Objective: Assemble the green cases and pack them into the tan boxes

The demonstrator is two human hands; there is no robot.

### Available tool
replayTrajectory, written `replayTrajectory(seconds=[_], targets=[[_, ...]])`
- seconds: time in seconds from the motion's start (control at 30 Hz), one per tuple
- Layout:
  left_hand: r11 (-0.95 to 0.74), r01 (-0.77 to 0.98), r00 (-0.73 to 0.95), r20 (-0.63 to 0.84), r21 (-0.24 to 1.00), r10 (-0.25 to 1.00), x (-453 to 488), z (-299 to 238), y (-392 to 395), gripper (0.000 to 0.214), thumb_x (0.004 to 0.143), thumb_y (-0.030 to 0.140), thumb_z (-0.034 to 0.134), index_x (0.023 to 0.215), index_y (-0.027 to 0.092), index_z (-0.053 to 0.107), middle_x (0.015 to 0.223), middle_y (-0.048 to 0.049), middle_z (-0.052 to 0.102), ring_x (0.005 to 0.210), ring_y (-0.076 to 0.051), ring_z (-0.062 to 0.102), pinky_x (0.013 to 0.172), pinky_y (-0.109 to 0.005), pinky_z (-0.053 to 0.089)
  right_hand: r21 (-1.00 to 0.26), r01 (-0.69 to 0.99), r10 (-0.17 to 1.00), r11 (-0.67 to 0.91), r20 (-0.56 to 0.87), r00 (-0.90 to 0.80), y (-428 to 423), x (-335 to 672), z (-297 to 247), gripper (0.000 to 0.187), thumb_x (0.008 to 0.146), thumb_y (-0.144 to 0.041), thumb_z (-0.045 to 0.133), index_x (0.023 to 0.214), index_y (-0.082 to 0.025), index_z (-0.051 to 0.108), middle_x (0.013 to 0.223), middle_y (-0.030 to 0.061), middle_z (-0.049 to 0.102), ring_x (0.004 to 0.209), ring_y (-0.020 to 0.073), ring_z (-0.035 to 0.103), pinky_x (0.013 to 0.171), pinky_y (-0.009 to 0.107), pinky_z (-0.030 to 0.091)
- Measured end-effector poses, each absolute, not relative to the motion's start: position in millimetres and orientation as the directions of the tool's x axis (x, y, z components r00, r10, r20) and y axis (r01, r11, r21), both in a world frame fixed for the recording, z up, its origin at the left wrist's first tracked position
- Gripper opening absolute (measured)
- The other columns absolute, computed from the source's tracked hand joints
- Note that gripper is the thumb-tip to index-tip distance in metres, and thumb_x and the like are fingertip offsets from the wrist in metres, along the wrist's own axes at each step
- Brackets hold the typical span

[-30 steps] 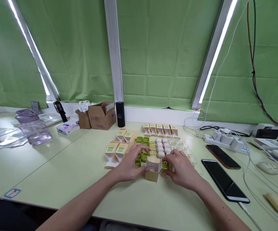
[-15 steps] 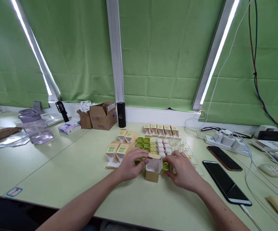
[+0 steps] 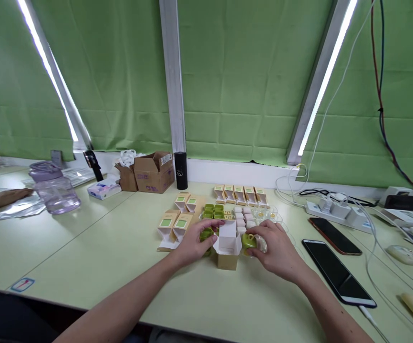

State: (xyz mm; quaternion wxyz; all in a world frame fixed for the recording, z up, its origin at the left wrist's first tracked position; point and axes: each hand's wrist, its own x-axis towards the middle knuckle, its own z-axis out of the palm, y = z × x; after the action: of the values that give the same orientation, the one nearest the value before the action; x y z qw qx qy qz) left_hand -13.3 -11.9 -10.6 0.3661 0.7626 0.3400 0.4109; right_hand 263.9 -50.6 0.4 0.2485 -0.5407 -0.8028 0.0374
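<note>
Since a second ago the right hand [image 3: 278,250] has lifted a small green plastic case [image 3: 248,240] off the table and brought it up beside the open mouth of the small tan cardboard box with a white inner lining [image 3: 227,247], whose flaps now stand up and spread.

Going from the left: the left hand [image 3: 194,240] rests just left of that box, fingers curled loosely over one of the loose green cases lying there — whether it actually pinches it I cannot tell. It seems placed to brace the box from that side.

At the box, the white flaps are folded outward, leaving the mouth clear from above.

To the right, thumb and fingertips close around the green case, holding it level with the flap edge, touching or nearly so.

Behind the grip lie rows of green cases [image 3: 212,211], white ones [image 3: 242,216] and folded tan boxes [image 3: 241,194], close-packed. Toward the wearer the pale green table [image 3: 85,247] is bare; further right a black phone [image 3: 338,274] lies well apart.
</note>
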Motion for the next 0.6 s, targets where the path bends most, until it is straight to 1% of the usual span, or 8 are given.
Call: replayTrajectory(seconds=[0.13,0.23,0.33,0.47,0.6], targets=[[-0.529,0.228,0.429,0.403,0.818,0.808,-14,-10,-12,0.040,0.091,0.032,0.069,0.128,0.020,0.074,0.129,-0.0132,0.070,0.125,-0.031,0.064,0.114,-0.049,0.048,-0.419,0.811,0.858,0.410,0.478,-0.187,-47,275,4,0.028,0.088,-0.035,0.073,0.114,-0.025,0.075,0.108,0.0098,0.075,0.105,0.0327,0.064,0.094,0.051,0.047],[-0.547,0.231,0.432,0.419,0.805,0.799,-14,-10,-13,0.040,0.091,0.032,0.068,0.129,0.022,0.074,0.126,-0.0128,0.070,0.125,-0.031,0.062,0.114,-0.049,0.047,-0.517,0.712,0.801,0.475,0.589,-0.107,-47,276,10,0.033,0.091,-0.040,0.071,0.121,-0.026,0.071,0.116,0.0101,0.075,0.110,0.0331,0.065,0.097,0.051,0.048],[-0.558,0.237,0.433,0.428,0.795,0.793,-14,-9,-13,0.041,0.091,0.033,0.067,0.130,0.022,0.074,0.123,-0.0130,0.069,0.122,-0.031,0.062,0.112,-0.050,0.048,-0.585,0.608,0.770,0.537,0.634,-0.070,-51,267,19,0.035,0.093,-0.041,0.070,0.126,-0.029,0.069,0.127,0.0091,0.074,0.117,0.0323,0.066,0.099,0.049,0.050],[-0.553,0.232,0.444,0.419,0.800,0.792,-15,-10,-12,0.042,0.092,0.038,0.068,0.131,0.023,0.073,0.122,-0.0127,0.067,0.122,-0.032,0.060,0.112,-0.051,0.047,-0.589,0.547,0.744,0.595,0.662,-0.096,-54,246,31,0.035,0.095,-0.039,0.069,0.129,-0.030,0.069,0.131,0.0080,0.074,0.119,0.0312,0.067,0.100,0.048,0.053],[-0.546,0.215,0.424,0.426,0.810,0.799,-16,-16,-9,0.044,0.091,0.042,0.070,0.130,0.023,0.073,0.120,-0.0124,0.064,0.120,-0.031,0.060,0.111,-0.051,0.047,-0.532,0.510,0.677,0.676,0.722,-0.144,-51,229,26,0.036,0.097,-0.036,0.067,0.132,-0.030,0.066,0.129,0.0085,0.075,0.116,0.0307,0.068,0.099,0.048,0.055]])
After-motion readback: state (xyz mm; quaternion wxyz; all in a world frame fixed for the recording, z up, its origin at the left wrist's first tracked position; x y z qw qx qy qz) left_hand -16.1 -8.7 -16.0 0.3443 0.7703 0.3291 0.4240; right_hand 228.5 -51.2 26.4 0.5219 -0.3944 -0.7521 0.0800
